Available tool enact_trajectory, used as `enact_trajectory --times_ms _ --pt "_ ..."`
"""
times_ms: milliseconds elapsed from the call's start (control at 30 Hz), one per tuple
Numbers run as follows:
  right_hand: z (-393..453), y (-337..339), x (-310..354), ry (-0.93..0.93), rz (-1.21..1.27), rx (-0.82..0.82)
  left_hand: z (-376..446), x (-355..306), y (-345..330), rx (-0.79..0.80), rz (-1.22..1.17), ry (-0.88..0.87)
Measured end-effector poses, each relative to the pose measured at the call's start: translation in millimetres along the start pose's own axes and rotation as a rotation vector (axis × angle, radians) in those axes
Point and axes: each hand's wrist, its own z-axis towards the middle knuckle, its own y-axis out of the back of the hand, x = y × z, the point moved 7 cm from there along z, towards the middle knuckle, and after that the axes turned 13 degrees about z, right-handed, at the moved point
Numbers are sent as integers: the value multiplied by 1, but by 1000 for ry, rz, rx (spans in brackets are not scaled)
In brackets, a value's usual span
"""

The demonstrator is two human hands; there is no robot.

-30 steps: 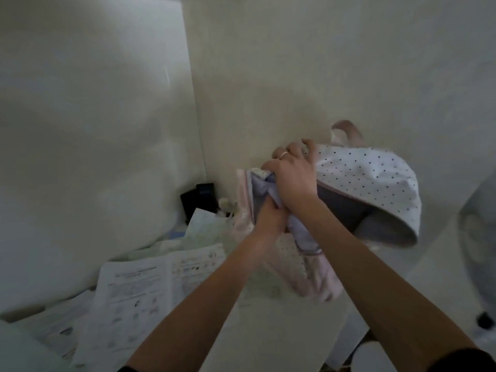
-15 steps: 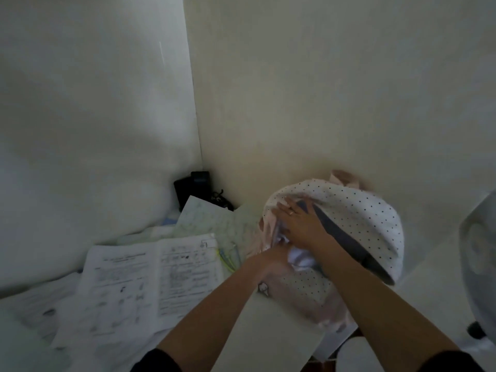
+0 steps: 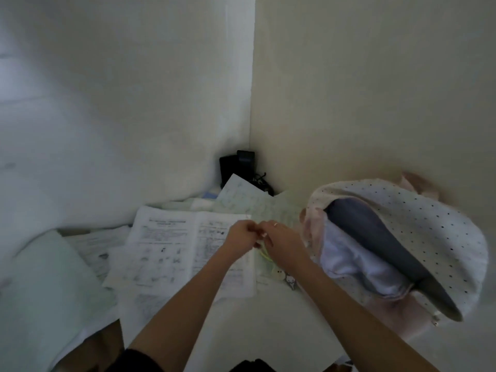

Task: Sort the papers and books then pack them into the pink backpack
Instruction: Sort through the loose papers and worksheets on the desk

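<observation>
The pink backpack [image 3: 429, 237] lies at the right against the wall, its white dotted flap thrown back and its lilac lining showing at the open mouth. An open printed booklet [image 3: 166, 251] lies spread on the surface, with more loose papers [image 3: 249, 200] behind it. My left hand [image 3: 241, 236] and my right hand [image 3: 281, 240] meet fingertip to fingertip above the booklet's right page, just left of the backpack. Both have curled fingers. Blur hides whether they pinch anything.
A black device with a cord [image 3: 239, 167] stands in the wall corner. A pale green sheet or folder [image 3: 48, 277] covers the near left. Small charms [image 3: 284, 277] and a yellow-green pen [image 3: 264, 255] lie under my right wrist. Walls close off the back.
Both hands have left the backpack's opening and moved left, coming together over the papers. The backpack has settled lower on the surface with its mouth open.
</observation>
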Motion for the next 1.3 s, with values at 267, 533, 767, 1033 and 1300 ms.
enact_trajectory --times_ms 267,533,767,1033,1300 --pt "-18 -127 -29 -487 510 395 -45 187 69 -216 257 370" --pt "-11 -157 -45 -905 782 133 -62 229 79 -194 142 461" --pt "-20 -161 -33 -917 273 72 -43 235 127 -294 627 310" --pt "-24 -165 -26 -1073 234 -21 -22 274 155 -153 493 417" --pt "-24 -164 -37 -1099 238 24 -13 293 166 -280 217 400"
